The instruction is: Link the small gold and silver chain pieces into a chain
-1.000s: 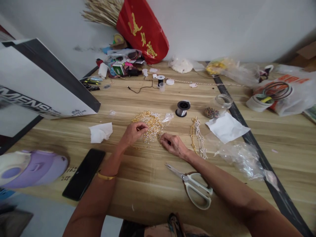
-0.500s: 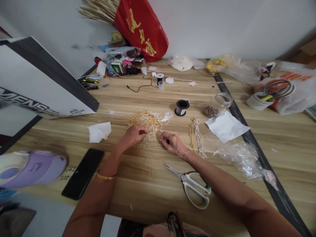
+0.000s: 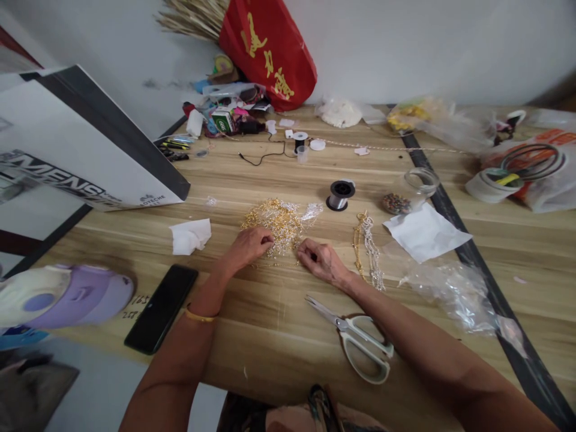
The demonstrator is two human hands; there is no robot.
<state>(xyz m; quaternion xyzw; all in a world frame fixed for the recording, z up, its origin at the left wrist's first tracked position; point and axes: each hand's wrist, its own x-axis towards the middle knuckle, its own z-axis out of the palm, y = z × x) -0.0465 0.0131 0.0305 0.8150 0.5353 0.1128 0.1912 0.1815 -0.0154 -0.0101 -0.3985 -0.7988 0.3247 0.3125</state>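
A tangled pile of gold and silver beaded chains (image 3: 281,223) lies on the wooden table. My left hand (image 3: 252,245) rests at its lower left edge, fingers pinched on something I cannot make out. At the lower right edge of the pile is my right hand (image 3: 319,259), its fingers curled together; what they hold is too small to tell. A thin beaded strand lies on the wood between the hands. To the right are a gold chain and a silver chain (image 3: 372,252), laid out lengthwise. White-handled scissors (image 3: 351,336) lie below my right hand, blades slightly apart.
A black phone (image 3: 162,309) and a crumpled tissue (image 3: 189,236) lie left. Behind the pile stands a wire spool (image 3: 341,195). A glass jar of beads (image 3: 411,191), white paper (image 3: 426,232) and clear plastic bags (image 3: 454,291) are on the right; a large box (image 3: 90,144) stands back left.
The whole view has shifted slightly, so the table items appear farther right. Both hands remain at the pile's lower edge, with little visible change in their pose.
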